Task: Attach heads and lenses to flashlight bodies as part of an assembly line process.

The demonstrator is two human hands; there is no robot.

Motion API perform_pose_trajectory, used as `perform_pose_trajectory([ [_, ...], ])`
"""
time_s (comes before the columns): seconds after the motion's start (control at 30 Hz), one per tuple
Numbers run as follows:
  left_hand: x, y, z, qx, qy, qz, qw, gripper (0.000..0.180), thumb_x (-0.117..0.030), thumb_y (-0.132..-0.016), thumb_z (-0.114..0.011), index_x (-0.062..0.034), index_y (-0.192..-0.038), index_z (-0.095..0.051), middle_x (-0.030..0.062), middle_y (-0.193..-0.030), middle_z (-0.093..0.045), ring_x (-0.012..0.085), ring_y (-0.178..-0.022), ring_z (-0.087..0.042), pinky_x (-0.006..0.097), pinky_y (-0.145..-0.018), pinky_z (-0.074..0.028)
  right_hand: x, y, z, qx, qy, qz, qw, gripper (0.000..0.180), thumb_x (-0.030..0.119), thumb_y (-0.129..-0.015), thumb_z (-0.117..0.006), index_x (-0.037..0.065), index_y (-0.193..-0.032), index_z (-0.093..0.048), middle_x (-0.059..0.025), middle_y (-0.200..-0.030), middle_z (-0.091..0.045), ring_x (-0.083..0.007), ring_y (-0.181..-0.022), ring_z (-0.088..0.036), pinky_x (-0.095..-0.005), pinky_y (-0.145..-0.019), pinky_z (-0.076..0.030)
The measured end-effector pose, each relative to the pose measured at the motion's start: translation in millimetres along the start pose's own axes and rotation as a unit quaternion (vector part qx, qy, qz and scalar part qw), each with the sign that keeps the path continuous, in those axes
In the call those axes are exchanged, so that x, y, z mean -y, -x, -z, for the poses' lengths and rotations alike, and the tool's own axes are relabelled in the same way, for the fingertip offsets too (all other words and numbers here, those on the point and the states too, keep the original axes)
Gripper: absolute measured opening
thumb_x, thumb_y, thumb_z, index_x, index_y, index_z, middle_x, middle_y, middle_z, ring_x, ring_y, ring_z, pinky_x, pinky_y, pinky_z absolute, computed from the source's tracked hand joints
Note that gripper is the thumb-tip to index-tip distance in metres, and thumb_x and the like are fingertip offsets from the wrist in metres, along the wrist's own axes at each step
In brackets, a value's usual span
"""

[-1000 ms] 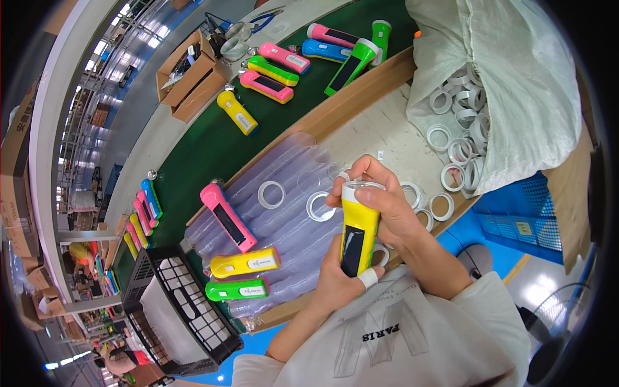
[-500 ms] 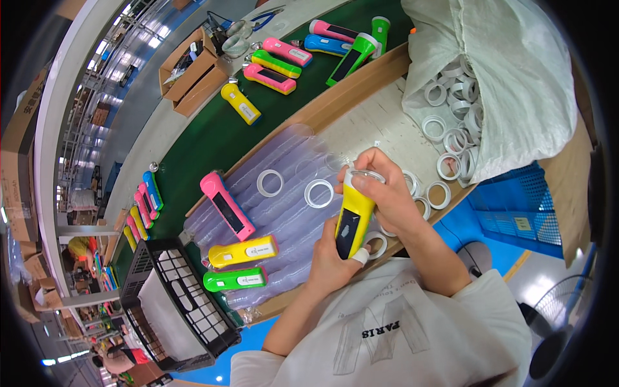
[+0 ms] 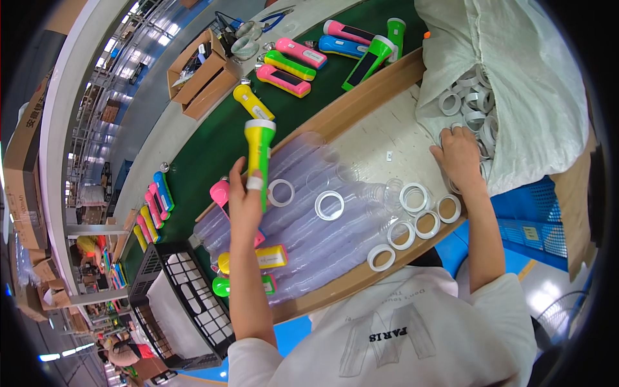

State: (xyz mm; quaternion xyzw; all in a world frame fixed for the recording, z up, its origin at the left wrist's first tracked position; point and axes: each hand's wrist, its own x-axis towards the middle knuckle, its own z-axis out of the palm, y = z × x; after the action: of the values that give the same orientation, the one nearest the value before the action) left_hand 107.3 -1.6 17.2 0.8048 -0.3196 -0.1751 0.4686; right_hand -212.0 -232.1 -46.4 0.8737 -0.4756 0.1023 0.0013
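Green-and-yellow flashlight (image 3: 259,155): yellow head end up, green body, held out over green conveyor belt (image 3: 213,148). Left hand (image 3: 245,200) fingers wrapped round lower body, bandage on one finger.

Right hand (image 3: 459,157) at mouth of white sack (image 3: 529,84) full of white plastic rings (image 3: 474,116); fingers curled down among rings, grasp impossible to tell.

Around: clear plastic sleeves (image 3: 322,213) across bench, loose rings (image 3: 412,226) on them, black crate (image 3: 174,303), cardboard box (image 3: 200,74), coloured flashlights (image 3: 293,61) on belt.

Pink flashlight (image 3: 222,197) partly hidden behind left forearm.
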Motion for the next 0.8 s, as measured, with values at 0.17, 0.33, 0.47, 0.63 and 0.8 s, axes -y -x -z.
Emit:
perform_pose_trajectory([
  [0.17, 0, -2, 2, 0.229, 0.476, 0.152, 0.835, 0.047, -0.042, -0.099, -0.042, -0.0015, -0.121, -0.051, 0.0215, -0.099, -0.064, 0.0237, -0.067, -0.064, 0.033, -0.052, -0.052, 19, 7, 17, -0.052, -0.138, 0.039, 0.988, 0.028, 0.023, -0.079, -0.071, 0.002, -0.095, -0.064, -0.0191, -0.096, -0.061, -0.0323, -0.097, -0.057, -0.0411, -0.083, -0.046],
  [0.33, 0, 82, -61, 0.337, 0.679, 0.242, 0.605, 0.056, -0.044, -0.098, -0.037, 0.001, -0.13, -0.046, 0.0308, -0.11, -0.059, 0.0281, -0.055, -0.057, 0.034, -0.042, -0.046, 115, 14, 50, 0.051, -0.851, 0.058, 0.519, 0.042, 0.032, -0.091, -0.064, 0.009, -0.124, -0.052, -0.0146, -0.11, -0.061, -0.0257, -0.11, -0.058, -0.0351, -0.087, -0.048],
  [0.47, -22, 119, -76, 0.342, 0.581, 0.267, 0.688, 0.061, -0.052, -0.096, -0.04, -0.0044, -0.134, -0.043, 0.0267, -0.117, -0.059, 0.0283, -0.072, -0.063, 0.034, -0.055, -0.052, 138, 16, 40, 0.212, -0.929, 0.019, 0.303, 0.038, 0.028, -0.092, -0.063, 0.008, -0.123, -0.051, -0.0126, -0.112, -0.061, -0.0228, -0.104, -0.061, -0.0362, -0.087, -0.052],
  [0.63, -39, 129, -67, 0.226, 0.12, -0.019, 0.967, 0.063, -0.013, -0.075, -0.08, -0.0036, -0.127, -0.045, 0.0029, -0.091, -0.057, 0.0089, -0.078, -0.057, 0.026, -0.063, -0.048, 149, 32, 49, 0.212, -0.924, 0.005, 0.318, 0.028, 0.017, -0.088, -0.066, 0.006, -0.111, -0.053, -0.0103, -0.103, -0.061, -0.024, -0.102, -0.063, -0.0385, -0.086, -0.053],
  [0.8, -45, 145, -61, 0.29, 0.299, 0.073, 0.906, 0.049, -0.002, -0.076, -0.074, -0.0046, -0.116, -0.045, 0.0023, -0.083, -0.055, 0.0059, -0.058, -0.052, 0.022, -0.048, -0.042, 146, 42, 56, 0.249, -0.903, 0.001, 0.349, 0.031, 0.018, -0.082, -0.069, 0.007, -0.106, -0.052, -0.0098, -0.1, -0.059, -0.0254, -0.097, -0.064, -0.0437, -0.094, -0.05],
])
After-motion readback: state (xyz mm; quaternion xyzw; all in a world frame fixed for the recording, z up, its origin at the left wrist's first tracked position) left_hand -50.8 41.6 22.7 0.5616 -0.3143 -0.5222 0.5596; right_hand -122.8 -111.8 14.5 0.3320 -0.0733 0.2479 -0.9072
